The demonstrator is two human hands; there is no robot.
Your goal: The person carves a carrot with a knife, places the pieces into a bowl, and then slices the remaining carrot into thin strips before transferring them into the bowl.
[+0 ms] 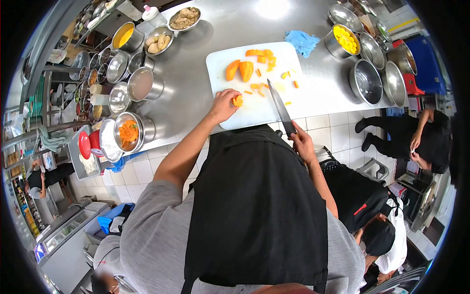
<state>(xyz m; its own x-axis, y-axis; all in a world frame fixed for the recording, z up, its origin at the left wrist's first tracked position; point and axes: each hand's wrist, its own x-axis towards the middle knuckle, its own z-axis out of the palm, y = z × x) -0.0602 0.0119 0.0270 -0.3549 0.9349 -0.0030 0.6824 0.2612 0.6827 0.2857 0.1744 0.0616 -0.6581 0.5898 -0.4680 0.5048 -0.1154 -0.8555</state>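
A white cutting board lies on the steel table. Near its left edge my left hand holds a small notched orange piece between thumb and fingers. My right hand is closed round the dark handle of a large knife, at the board's lower right; the blade points up and left over the board. Two larger orange chunks lie at the board's upper left. Cut orange pieces are grouped near the top, and small sticks and scraps are scattered around the middle and right.
Metal bowls and pots line the left side, one holding orange pieces. A blue cloth, a pot of yellow pieces and steel bowls are at the right. Other people are beyond the table at right, below and left.
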